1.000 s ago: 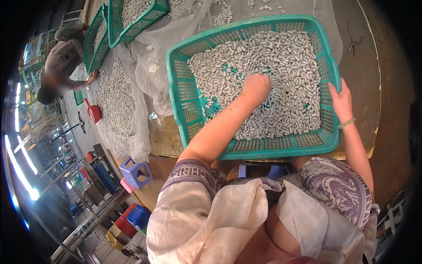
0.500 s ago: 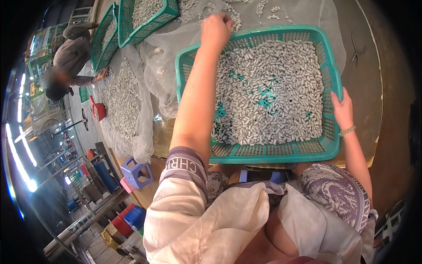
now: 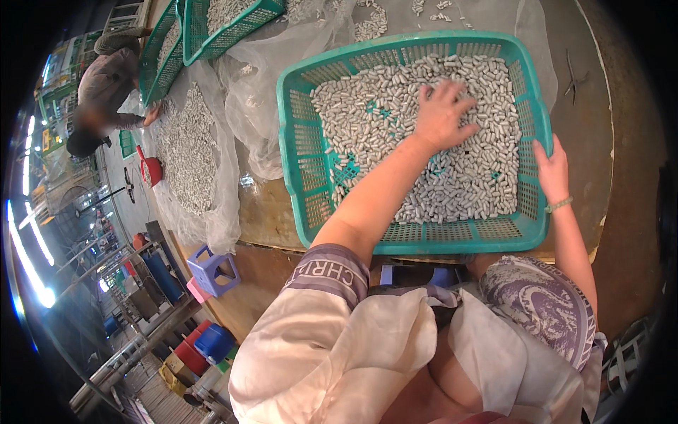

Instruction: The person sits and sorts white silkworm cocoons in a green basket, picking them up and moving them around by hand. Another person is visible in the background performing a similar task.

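While right hand point(image 3: 551, 169) grips teal basket point(image 3: 300, 148) rim, left hand point(image 3: 441, 116) lies fingers-spread on grey pellets point(image 3: 381, 127).

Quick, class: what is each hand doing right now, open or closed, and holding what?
Left hand: open, fingers spread on the grey pieces.
Right hand: gripping the green basket rim.

The basket point(image 3: 304, 141) is teal green with a lattice of small holes in its walls and floor, and the small cylinders point(image 3: 395, 120) filling it are dull silver-grey. The counter point(image 3: 586, 127) beneath is brown. Translucent white netting point(image 3: 240, 99) lies along its left edge, carrying more grey pieces. The right sleeve point(image 3: 544, 304) shows a purple swirl pattern on white; the stool point(image 3: 212, 268) is lilac, the scoop point(image 3: 150, 169) red.
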`<action>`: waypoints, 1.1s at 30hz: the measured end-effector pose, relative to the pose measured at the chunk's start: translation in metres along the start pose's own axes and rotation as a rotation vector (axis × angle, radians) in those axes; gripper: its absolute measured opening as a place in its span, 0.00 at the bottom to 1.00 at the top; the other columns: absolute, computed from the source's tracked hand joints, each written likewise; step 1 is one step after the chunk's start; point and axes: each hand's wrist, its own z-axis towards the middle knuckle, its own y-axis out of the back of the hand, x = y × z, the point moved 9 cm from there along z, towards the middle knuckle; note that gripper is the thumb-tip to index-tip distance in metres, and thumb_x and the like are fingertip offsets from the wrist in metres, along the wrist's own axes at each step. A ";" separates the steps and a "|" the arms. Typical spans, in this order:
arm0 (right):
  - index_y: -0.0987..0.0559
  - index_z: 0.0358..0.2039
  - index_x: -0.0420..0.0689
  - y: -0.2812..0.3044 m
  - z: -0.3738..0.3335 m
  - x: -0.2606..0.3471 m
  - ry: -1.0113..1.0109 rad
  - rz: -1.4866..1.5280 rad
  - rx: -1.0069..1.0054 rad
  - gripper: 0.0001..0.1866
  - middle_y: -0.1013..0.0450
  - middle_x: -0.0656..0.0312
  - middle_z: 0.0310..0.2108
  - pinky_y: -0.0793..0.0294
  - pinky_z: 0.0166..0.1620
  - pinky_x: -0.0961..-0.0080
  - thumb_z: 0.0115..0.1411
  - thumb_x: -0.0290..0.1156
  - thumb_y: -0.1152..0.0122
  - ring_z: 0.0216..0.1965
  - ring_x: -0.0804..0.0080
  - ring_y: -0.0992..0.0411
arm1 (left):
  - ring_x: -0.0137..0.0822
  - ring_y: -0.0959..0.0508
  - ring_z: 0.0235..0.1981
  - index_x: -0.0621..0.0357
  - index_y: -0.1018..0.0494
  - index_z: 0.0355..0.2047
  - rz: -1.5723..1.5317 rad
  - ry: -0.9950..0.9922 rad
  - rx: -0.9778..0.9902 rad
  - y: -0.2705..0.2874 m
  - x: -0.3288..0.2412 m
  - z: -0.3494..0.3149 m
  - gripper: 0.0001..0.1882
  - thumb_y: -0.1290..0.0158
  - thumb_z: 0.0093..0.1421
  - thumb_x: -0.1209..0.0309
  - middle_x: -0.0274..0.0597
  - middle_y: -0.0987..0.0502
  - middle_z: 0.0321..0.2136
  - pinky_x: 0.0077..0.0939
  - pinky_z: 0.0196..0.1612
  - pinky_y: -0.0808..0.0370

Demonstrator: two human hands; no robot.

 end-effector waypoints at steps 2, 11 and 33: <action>0.29 0.40 0.34 0.002 0.001 0.003 -0.003 0.016 0.014 0.17 0.26 0.50 0.29 0.31 0.37 0.67 0.58 0.37 0.46 0.30 0.59 0.28 | 0.44 0.36 0.51 0.44 0.27 0.39 -0.032 -0.047 0.188 -0.022 -0.018 -0.026 0.20 0.42 0.46 0.56 0.39 0.32 0.45 0.45 0.52 0.41; 0.29 0.40 0.33 0.005 -0.001 -0.003 -0.036 0.019 -0.007 0.18 0.26 0.50 0.29 0.31 0.37 0.67 0.58 0.37 0.46 0.30 0.58 0.28 | 0.47 0.27 0.41 0.54 0.27 0.40 -0.082 0.188 0.504 0.050 0.040 -0.040 0.24 0.43 0.49 0.51 0.44 0.28 0.40 0.41 0.40 0.29; 0.31 0.45 0.31 0.002 -0.002 -0.006 -0.049 0.010 0.007 0.22 0.26 0.47 0.34 0.31 0.41 0.68 0.58 0.38 0.46 0.36 0.56 0.27 | 0.46 0.23 0.37 0.45 0.25 0.40 0.133 0.043 1.261 -0.003 -0.010 -0.100 0.16 0.45 0.50 0.61 0.45 0.22 0.32 0.41 0.39 0.26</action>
